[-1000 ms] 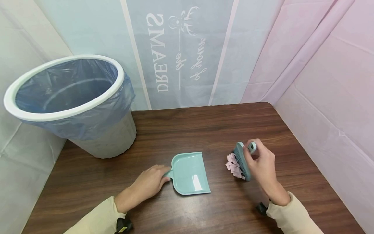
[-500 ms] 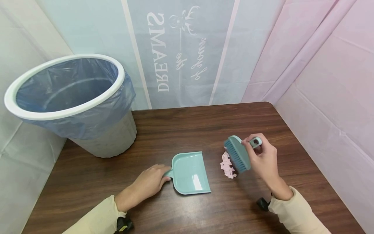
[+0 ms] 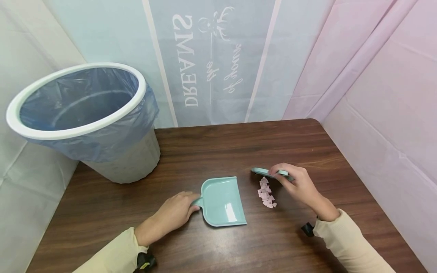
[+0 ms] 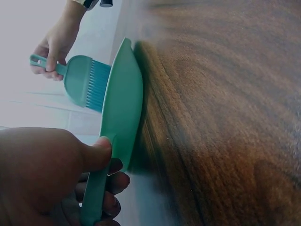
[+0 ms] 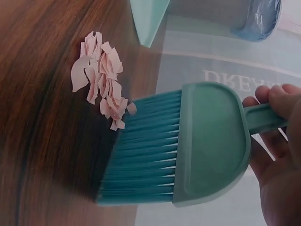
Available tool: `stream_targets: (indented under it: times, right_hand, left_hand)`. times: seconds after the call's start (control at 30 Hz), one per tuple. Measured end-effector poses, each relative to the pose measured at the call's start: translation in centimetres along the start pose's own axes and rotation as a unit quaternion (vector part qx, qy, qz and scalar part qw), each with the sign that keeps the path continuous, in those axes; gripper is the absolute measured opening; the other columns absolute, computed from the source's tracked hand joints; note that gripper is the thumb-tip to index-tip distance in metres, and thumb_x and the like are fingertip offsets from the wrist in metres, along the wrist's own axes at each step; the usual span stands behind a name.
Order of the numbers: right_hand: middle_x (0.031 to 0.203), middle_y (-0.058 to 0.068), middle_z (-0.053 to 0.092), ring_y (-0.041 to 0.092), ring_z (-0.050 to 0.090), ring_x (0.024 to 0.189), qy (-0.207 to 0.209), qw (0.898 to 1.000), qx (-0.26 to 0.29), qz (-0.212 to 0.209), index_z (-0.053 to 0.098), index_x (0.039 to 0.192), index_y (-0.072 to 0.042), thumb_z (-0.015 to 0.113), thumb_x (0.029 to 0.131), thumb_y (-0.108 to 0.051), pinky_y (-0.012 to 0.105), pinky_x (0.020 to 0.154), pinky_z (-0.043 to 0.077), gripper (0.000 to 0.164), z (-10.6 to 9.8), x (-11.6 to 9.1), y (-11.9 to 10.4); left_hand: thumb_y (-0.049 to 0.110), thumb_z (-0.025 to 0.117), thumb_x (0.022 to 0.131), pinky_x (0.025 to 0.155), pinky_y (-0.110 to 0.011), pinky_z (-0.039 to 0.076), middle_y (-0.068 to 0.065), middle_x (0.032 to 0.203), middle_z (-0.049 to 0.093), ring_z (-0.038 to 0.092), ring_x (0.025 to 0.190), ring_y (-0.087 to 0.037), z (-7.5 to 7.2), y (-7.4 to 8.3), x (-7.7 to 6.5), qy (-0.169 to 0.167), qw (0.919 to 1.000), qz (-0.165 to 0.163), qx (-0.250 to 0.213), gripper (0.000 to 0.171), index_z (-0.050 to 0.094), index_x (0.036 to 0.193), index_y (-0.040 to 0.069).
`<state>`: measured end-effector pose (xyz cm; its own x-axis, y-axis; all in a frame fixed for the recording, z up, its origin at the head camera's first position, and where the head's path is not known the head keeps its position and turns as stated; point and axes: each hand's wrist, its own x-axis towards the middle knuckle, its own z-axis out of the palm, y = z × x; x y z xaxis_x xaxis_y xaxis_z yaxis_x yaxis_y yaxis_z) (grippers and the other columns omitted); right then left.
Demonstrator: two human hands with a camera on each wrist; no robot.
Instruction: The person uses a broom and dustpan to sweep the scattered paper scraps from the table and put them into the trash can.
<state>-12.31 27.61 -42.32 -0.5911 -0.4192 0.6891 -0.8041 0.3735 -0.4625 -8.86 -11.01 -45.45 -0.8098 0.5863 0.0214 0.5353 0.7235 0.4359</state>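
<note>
A pale green dustpan (image 3: 222, 201) lies on the table, its open edge facing right. My left hand (image 3: 174, 212) grips its handle; in the left wrist view the thumb (image 4: 99, 153) lies on top and the fingers curl beneath. My right hand (image 3: 297, 184) pinches the handle of a matching hand brush (image 3: 262, 171). Teal bristles (image 5: 146, 146) point down at the table in the right wrist view. A heap of pink paper scraps (image 3: 265, 194) lies between dustpan and right hand, with the brush at the heap's far end.
A bin (image 3: 133, 159) with a white rim and blue liner bag stands at the back left of the wooden table (image 3: 211, 151). A grey-blue printed cloth (image 3: 218, 64) hangs behind the table, and a pale sheet (image 3: 385, 125) borders the right side.
The brush has moved from the right of the scraps to their far end and turned crosswise. The scraps have shifted slightly left. My left hand and the dustpan stay put.
</note>
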Motion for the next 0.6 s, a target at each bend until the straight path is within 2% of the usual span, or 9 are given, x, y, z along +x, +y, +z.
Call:
stream_targets:
  times: [0.1, 0.17, 0.33, 0.43, 0.53, 0.6]
  right_hand:
    - [0.091, 0.007, 0.072, 0.008, 0.068, 0.090, -0.010, 1.000, 0.017, 0.024, 0.071, 0.095, -0.005, 0.070, 0.075, 0.027, 0.014, 0.079, 0.050, 0.038, -0.3, -0.1, -0.4]
    - [0.091, 0.007, 0.072, 0.008, 0.068, 0.090, -0.014, 0.999, 0.030, 0.040, 0.071, 0.094, -0.006, 0.068, 0.071, 0.031, 0.014, 0.078, 0.050, 0.044, -0.5, -0.2, -0.7]
    - [0.090, 0.007, 0.072, 0.007, 0.068, 0.090, -0.018, 0.997, 0.051, 0.053, 0.070, 0.094, -0.007, 0.066, 0.072, 0.031, 0.014, 0.068, 0.049, 0.044, -1.1, -0.5, -1.1]
    - [0.090, 0.009, 0.071, 0.009, 0.069, 0.088, -0.018, 0.995, 0.075, 0.056, 0.068, 0.095, -0.003, 0.065, 0.072, 0.033, 0.015, 0.070, 0.052, 0.043, -1.4, -0.6, -1.2]
    - [0.090, 0.013, 0.072, 0.012, 0.070, 0.088, 0.004, 0.991, 0.113, 0.078, 0.065, 0.095, 0.003, 0.061, 0.074, 0.036, 0.016, 0.073, 0.054, 0.039, -1.8, -0.6, -1.4]
    - [0.090, 0.015, 0.072, 0.013, 0.071, 0.088, 0.034, 0.987, 0.121, 0.102, 0.062, 0.094, 0.008, 0.059, 0.076, 0.037, 0.017, 0.074, 0.055, 0.034, -2.2, -0.6, -1.7]
  left_hand:
    - [0.018, 0.070, 0.097, 0.092, -0.045, 0.055, -0.012, 0.119, 0.070, 0.066, 0.112, -0.029, 0.0, 0.0, 0.0, -0.003, 1.0000, -0.003, 0.001, 0.034, 0.066, 0.126, 0.001]
    - [0.018, 0.070, 0.097, 0.092, -0.045, 0.055, -0.012, 0.119, 0.070, 0.066, 0.112, -0.029, 0.0, 0.0, 0.0, -0.003, 1.0000, -0.003, 0.001, 0.034, 0.066, 0.126, 0.001]
    - [0.018, 0.070, 0.097, 0.092, -0.045, 0.055, -0.012, 0.118, 0.070, 0.066, 0.112, -0.029, 0.0, 0.1, 0.0, -0.002, 1.0000, -0.001, 0.000, 0.034, 0.066, 0.126, 0.000]
    - [0.018, 0.070, 0.097, 0.092, -0.046, 0.055, -0.012, 0.118, 0.070, 0.066, 0.111, -0.030, 0.0, 0.1, 0.0, -0.002, 1.0000, -0.001, 0.000, 0.034, 0.066, 0.126, 0.000]
    - [0.018, 0.070, 0.097, 0.092, -0.046, 0.055, -0.012, 0.118, 0.070, 0.066, 0.112, -0.030, -0.1, 0.1, 0.0, -0.003, 1.0000, -0.002, 0.001, 0.034, 0.066, 0.126, 0.000]
    - [0.018, 0.070, 0.097, 0.092, -0.046, 0.055, -0.012, 0.117, 0.070, 0.066, 0.112, -0.030, -0.1, 0.1, 0.0, -0.004, 1.0000, -0.003, 0.001, 0.034, 0.066, 0.125, 0.000]
